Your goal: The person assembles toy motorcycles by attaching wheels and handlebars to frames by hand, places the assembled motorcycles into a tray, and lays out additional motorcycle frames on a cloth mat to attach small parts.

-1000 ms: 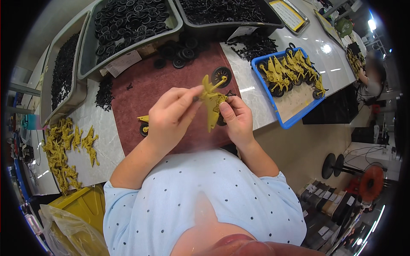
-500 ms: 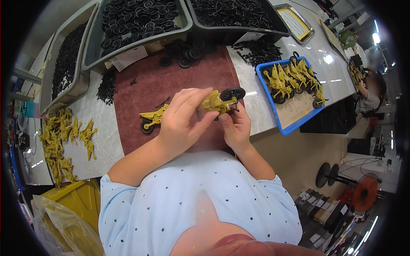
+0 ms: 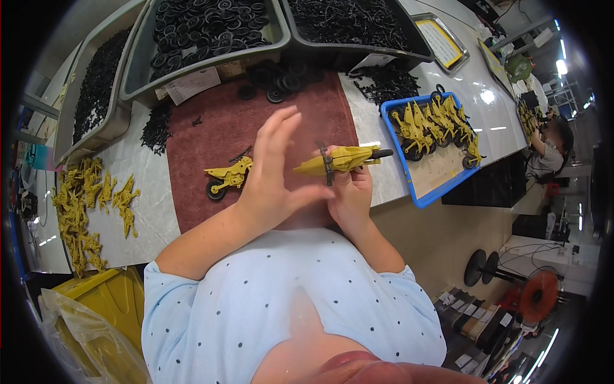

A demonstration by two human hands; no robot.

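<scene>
In my right hand (image 3: 352, 192) I hold a yellow toy motorcycle (image 3: 348, 160) by its underside. Its black handlebar piece lies across the body, and a black wheel shows edge-on at its right end. My left hand (image 3: 272, 173) is open just left of it, thumb and fingers spread apart with nothing between them. Left of that hand, a second yellow toy motorcycle (image 3: 231, 174) lies on the dark red cloth (image 3: 211, 144) with one black wheel fitted. Beyond both hands, loose black wheels (image 3: 281, 83) lie at the cloth's far edge.
Grey bins (image 3: 211, 67) of black wheels and small black parts line the back. Yellow bodies (image 3: 80, 211) pile at left. A blue tray (image 3: 441, 192) at right holds several toy motorcycles. A yellow crate (image 3: 115, 301) stands lower left. Another person (image 3: 550, 147) sits far right.
My left hand has let go of the toy motorcycle and spread its fingers. In my right hand the toy has turned, so its wheel now shows edge-on and the handlebar faces up.
</scene>
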